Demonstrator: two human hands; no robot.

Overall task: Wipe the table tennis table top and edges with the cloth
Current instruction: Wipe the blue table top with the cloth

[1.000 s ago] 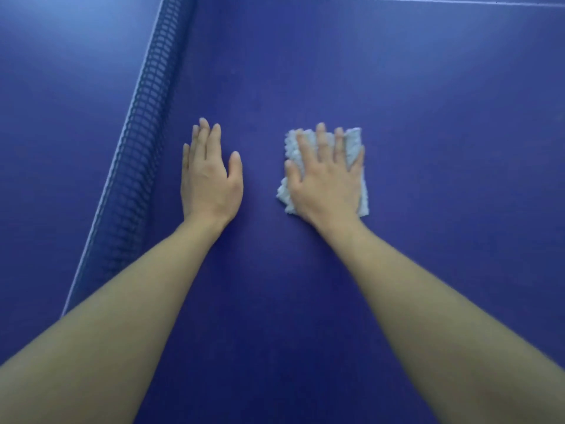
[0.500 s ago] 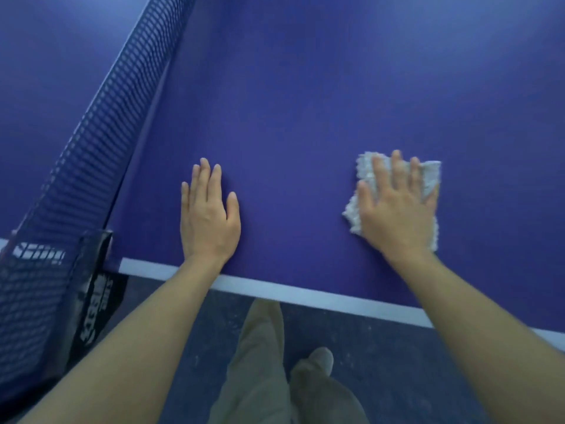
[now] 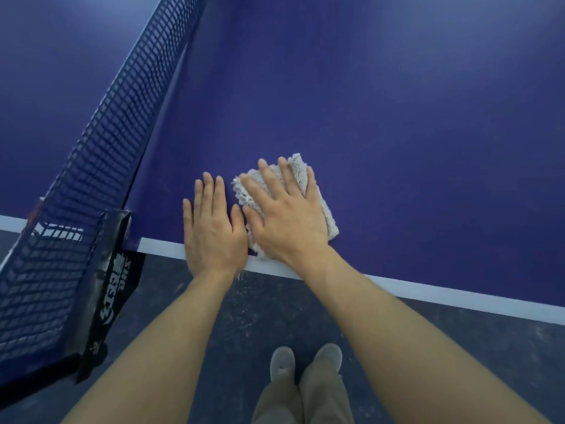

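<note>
Hands (image 3: 214, 231) press cloth (image 3: 301, 172); net-post lettering unreadable.

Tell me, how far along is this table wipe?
Nothing here proves any part is finished; the blue table top looks uniform, with no visible wipe marks. In hand: the right hand presses the white cloth flat near the white edge line, beside the net, while the left hand rests flat alongside. Apparently left: the edge itself, since the cloth only just overlaps the line.
</note>
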